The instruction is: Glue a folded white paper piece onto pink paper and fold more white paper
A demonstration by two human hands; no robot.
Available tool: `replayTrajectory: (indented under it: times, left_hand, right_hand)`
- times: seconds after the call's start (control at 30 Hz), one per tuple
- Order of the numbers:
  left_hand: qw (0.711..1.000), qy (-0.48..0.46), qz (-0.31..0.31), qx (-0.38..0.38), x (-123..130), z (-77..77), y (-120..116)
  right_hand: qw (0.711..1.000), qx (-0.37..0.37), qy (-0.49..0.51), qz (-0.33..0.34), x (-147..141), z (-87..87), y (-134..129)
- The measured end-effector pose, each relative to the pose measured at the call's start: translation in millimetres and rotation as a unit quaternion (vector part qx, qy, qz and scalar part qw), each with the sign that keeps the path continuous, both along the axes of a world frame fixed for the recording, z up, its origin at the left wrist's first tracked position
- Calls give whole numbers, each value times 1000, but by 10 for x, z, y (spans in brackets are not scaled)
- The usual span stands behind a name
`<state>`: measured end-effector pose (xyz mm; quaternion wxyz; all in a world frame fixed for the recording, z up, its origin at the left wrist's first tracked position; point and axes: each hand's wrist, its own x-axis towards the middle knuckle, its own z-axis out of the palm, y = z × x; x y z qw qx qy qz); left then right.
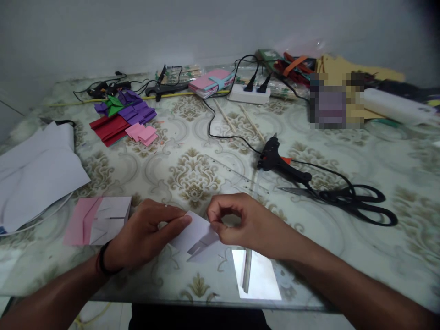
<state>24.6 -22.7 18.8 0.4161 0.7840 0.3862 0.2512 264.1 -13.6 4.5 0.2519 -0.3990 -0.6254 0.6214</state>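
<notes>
Between my hands, near the front of the table, is a folded piece of white paper (195,231) with a creased flap facing me. My left hand (147,233) pinches its upper left edge between thumb and forefinger. At its right corner the thumb and fingertips of my right hand (240,224) are closed on it. Beside my left wrist lies a folded pink and white paper (85,220), partly covered by that hand. A clear ruler (237,174) lies beyond my hands.
A black glue gun (282,162) and black scissors (354,199) lie to the right. White sheets (37,174) are at the left, with folded coloured papers (125,114) behind. Farther back stand a white power strip (249,94), pliers (165,87) and a pink paper stack (211,82).
</notes>
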Motion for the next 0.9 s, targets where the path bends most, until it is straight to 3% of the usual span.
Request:
replayTrajectory:
  times: [0.2, 0.37, 0.57, 0.9]
  left_hand:
    - [995, 8, 86, -42, -37, 33, 34]
    - [975, -31, 194, -100, -19, -34, 19]
    - [977, -24, 117, -179, 29, -9, 24]
    - [989, 59, 69, -114, 74, -20, -38]
  right_hand:
    - [997, -47, 51, -27, 61, 8, 71]
    - [997, -23, 55, -47, 65, 5, 80]
    - [999, 15, -10, -42, 0, -25, 14]
    - [995, 83, -12, -57, -123, -1, -110]
